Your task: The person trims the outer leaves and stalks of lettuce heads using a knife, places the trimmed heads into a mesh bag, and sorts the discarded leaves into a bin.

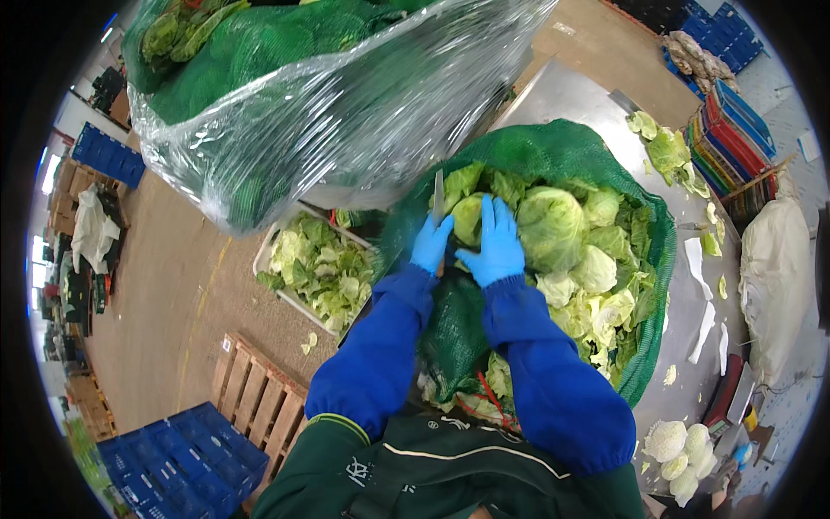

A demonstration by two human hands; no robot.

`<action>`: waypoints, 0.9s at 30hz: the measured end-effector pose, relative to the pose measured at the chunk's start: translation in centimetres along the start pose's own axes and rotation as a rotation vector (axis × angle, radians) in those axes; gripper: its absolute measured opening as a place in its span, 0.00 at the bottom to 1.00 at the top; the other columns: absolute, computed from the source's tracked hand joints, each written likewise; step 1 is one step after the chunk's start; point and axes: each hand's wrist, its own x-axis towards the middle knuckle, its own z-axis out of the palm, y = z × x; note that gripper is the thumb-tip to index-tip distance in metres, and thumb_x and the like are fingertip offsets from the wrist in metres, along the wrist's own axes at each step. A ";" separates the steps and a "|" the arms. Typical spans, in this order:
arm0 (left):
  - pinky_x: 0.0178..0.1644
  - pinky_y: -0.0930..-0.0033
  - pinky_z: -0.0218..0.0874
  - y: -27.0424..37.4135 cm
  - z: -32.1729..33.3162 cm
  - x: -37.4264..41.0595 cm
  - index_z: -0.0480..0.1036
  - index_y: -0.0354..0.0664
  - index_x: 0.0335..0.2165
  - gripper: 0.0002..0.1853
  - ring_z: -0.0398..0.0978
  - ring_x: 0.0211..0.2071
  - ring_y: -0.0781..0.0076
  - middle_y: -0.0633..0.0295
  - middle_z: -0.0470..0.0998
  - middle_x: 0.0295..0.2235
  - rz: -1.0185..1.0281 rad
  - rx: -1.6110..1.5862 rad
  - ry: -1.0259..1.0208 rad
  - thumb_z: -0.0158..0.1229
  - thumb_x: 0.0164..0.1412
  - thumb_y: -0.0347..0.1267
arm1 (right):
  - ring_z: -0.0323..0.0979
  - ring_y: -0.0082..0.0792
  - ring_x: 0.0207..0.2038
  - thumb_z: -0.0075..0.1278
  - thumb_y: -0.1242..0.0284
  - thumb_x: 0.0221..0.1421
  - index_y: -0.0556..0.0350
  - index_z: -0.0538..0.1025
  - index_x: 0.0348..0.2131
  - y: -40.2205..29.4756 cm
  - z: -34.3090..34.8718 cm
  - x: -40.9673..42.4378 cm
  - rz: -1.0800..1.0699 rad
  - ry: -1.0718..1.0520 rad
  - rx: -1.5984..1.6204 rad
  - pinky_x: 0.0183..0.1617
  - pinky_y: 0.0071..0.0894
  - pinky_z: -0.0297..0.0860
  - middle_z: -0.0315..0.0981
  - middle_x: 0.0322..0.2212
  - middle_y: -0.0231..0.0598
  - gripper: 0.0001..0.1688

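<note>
My left hand (431, 243), in a blue glove, grips a knife (439, 193) whose blade points away from me; its handle is mostly covered. A pale green cabbage head (467, 219) sits just right of the blade. Also gloved in blue, my right hand (498, 250) cups that head, fingers along its right side and thumb at its near side. Both hands are over an opened green mesh sack (551, 146). Inside the sack, a larger cabbage (551, 228) lies to the right of my right hand, with smaller heads and loose leaves (606, 318) nearer me.
The sack rests on a metal table (583, 97) with leaf scraps (671, 156), white strips (697, 266) and foam net sleeves (681, 454). At left stands a crate of leaves (318, 266). Film-wrapped sacks (311, 123) rise ahead. Blue crates (188, 464) and a wooden pallet (256, 396) are lower left.
</note>
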 end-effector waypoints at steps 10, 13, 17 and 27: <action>0.17 0.78 0.54 7.3 3.9 -12.3 0.59 0.44 0.58 0.28 0.61 0.13 0.84 0.69 0.67 0.19 -0.106 -0.149 0.155 0.51 0.62 0.38 | 0.53 0.55 0.57 0.66 0.73 0.33 0.45 0.59 0.59 -3.4 -5.2 -3.7 -0.126 0.090 0.029 0.59 0.46 0.57 0.53 0.56 0.52 0.53; 0.49 0.73 0.62 13.6 1.5 -19.7 0.61 0.41 0.57 0.29 0.67 0.50 0.76 0.56 0.72 0.45 0.135 -0.115 0.240 0.57 0.57 0.24 | 0.52 0.57 0.58 0.65 0.75 0.33 0.46 0.61 0.59 -8.6 -5.3 -9.1 -0.344 0.356 0.256 0.60 0.48 0.55 0.51 0.57 0.54 0.52; 0.49 0.66 0.63 15.7 -6.0 -23.7 0.65 0.37 0.53 0.24 0.70 0.49 0.60 0.51 0.68 0.50 0.617 0.394 0.525 0.56 0.55 0.22 | 0.53 0.55 0.59 0.61 0.75 0.37 0.48 0.63 0.57 -15.0 -2.7 -10.1 -0.713 0.297 0.438 0.57 0.49 0.59 0.53 0.56 0.55 0.45; 0.35 0.69 0.65 -5.2 -34.5 -20.6 0.70 0.41 0.51 0.21 0.74 0.30 0.72 0.58 0.78 0.32 -0.183 0.144 0.733 0.52 0.57 0.31 | 0.66 0.44 0.53 0.52 0.71 0.53 0.51 0.71 0.52 -9.0 1.0 -15.5 -0.534 -0.649 0.672 0.59 0.42 0.59 0.70 0.49 0.42 0.26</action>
